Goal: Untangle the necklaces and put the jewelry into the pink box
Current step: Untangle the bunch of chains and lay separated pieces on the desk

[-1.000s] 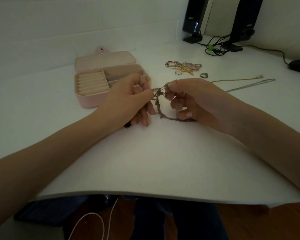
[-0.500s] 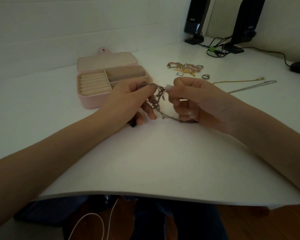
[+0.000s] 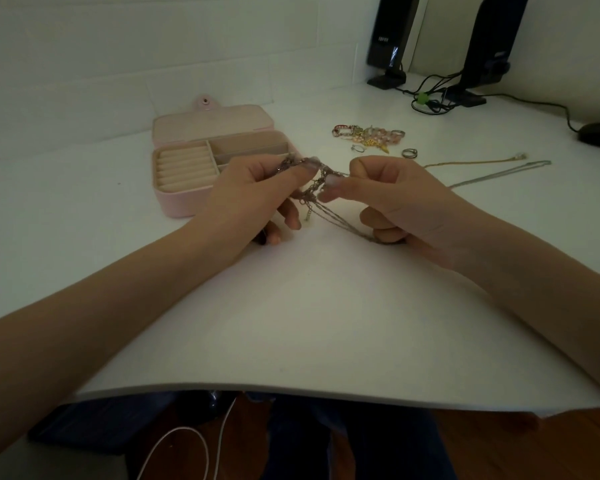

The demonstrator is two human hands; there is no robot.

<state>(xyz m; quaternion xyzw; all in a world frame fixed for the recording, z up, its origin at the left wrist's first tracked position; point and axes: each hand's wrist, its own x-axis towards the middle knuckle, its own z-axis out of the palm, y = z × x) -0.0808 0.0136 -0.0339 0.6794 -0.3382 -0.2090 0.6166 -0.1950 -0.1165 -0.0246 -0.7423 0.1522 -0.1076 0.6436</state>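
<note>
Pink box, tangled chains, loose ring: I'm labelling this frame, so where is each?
pink box (image 3: 174,202): head view, front wall.
tangled chains (image 3: 310,194): head view, knot between the hands.
loose ring (image 3: 409,153): head view, its band.

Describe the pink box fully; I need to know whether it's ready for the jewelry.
The pink box is a small rounded rectangular case, seemingly leatherette, resting on the white table behind the left hand, which hides its right front corner. Its lid lies fully open and flat behind it, with a snap tab at the far edge. Inside, cream lining shows ring rolls on the left and divided compartments on the right; the parts that show look empty. Nothing visibly touches it.
</note>
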